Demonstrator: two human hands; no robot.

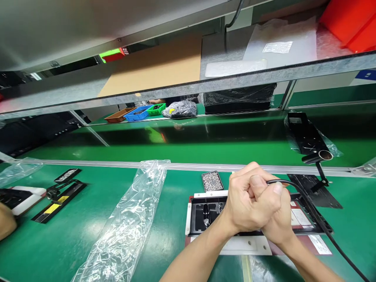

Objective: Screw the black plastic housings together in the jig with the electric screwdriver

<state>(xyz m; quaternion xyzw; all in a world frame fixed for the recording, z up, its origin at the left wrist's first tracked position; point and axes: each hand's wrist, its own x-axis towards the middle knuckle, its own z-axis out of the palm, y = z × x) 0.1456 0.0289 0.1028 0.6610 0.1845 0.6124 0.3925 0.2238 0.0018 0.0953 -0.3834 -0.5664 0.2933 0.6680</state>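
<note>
My left hand [245,201] and my right hand [277,213] are closed and pressed against each other. A black cable [311,205] comes out between the two thumbs and runs down to the lower right; whatever lies inside the fists is hidden. Beneath the hands sits a long black plastic housing [197,217] with an open inside, resting in a fixture with white blocks [246,246] and a dark red base [304,241]. My hands and forearms cover its middle. Just behind the fixture lies a small square tray of tiny metal parts [212,181].
A clear plastic bag [123,227] stretches across the green bench. To the left are a black bracket [58,201] and part of another person's hand [6,221]. A black stand with a tube [319,156] stands at right. A metal shelf [176,91] crosses overhead.
</note>
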